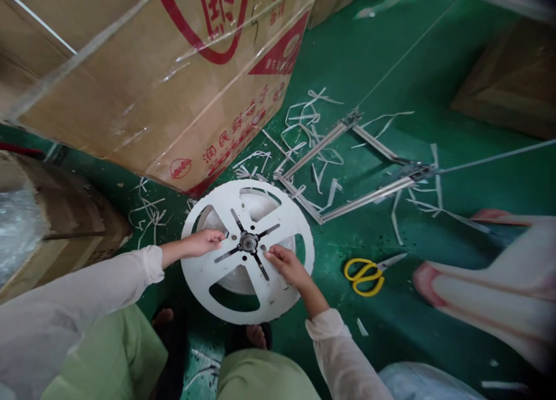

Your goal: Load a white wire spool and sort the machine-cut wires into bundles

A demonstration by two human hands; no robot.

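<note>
Green trousers (264,377) are seen nearest; the reel (249,278) is set just beyond, its hub (249,243) flanked by left hand (200,242) and right hand (290,265); fingers (216,235) are held narrow, though whether anything is pinched cannot be told; pressure is best balanced across the hub.

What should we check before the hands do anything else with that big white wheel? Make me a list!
1. Left hand at the white wheel: ok, left of the hub.
2. Right hand at the wheel: ok, right of the hub.
3. Yellow scissors off the wheel: ok, they lie on the green floor.
4. Floor free of scraps: not ok, loose strips lie around the metal frame.
5. Hub fixed tight: cannot tell from this picture.
</note>
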